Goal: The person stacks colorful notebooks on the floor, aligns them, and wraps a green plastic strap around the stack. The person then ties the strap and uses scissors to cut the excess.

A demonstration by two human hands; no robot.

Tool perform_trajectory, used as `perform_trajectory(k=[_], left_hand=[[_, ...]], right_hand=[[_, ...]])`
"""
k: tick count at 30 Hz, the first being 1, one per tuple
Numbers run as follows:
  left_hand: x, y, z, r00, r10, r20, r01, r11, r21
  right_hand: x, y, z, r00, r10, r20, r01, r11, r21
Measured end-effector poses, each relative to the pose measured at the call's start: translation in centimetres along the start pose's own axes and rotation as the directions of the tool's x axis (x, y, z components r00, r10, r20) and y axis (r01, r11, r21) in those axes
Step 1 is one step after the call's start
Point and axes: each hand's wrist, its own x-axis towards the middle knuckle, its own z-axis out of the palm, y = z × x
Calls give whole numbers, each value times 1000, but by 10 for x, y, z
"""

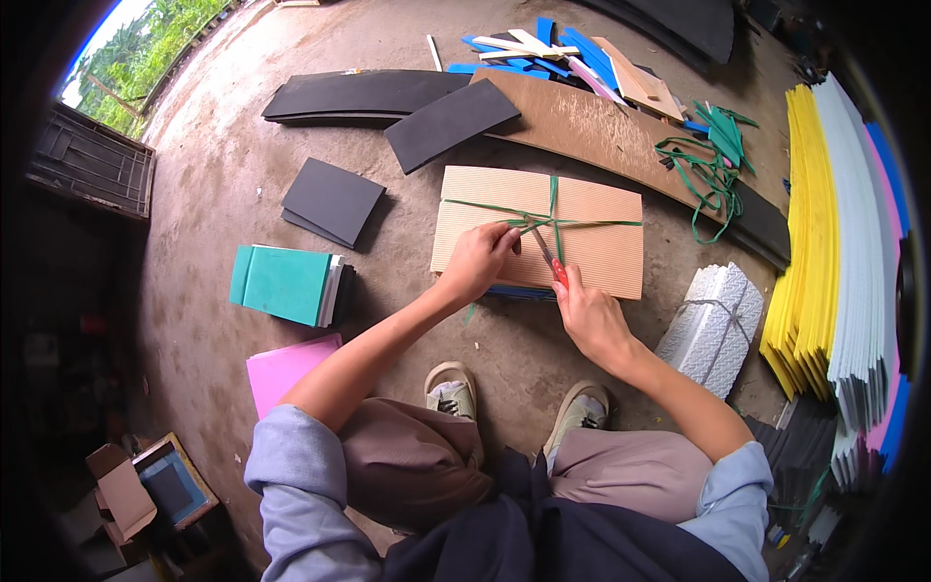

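A bundle of sheets topped by tan corrugated cardboard (pixel 592 238) lies on the concrete floor, tied crosswise with green strap (pixel 553 199). My left hand (pixel 477 262) pinches the strap near the knot at the bundle's front edge. My right hand (pixel 592 320) grips a red-handled cutter (pixel 551 262), its blade pointing at the strap by my left fingers. Blue sheets show under the cardboard's front edge.
Around lie black foam sheets (pixel 332 199), a teal and white stack (pixel 286 283), a pink sheet (pixel 286 369), a white tied bundle (pixel 713 325), loose green straps (pixel 713 165), a long brown board (pixel 601 131) and yellow, white and blue stacks (pixel 834 242). My shoes (pixel 451 388) rest near the bundle.
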Motion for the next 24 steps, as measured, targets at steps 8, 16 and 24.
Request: perform_trajectory(k=[8, 16, 24], left_hand=[[0, -5, -4, 999, -34, -11, 33, 998, -57], [-6, -13, 7, 993, 31, -118, -45, 992, -114], [-12, -27, 3, 981, -12, -193, -94, 845, -526]], right_hand=[[-2, 0, 2, 998, -69, -12, 69, 998, -15], [1, -7, 10, 999, -46, 14, 47, 989, -137], [9, -4, 4, 999, -27, 28, 28, 999, -44]])
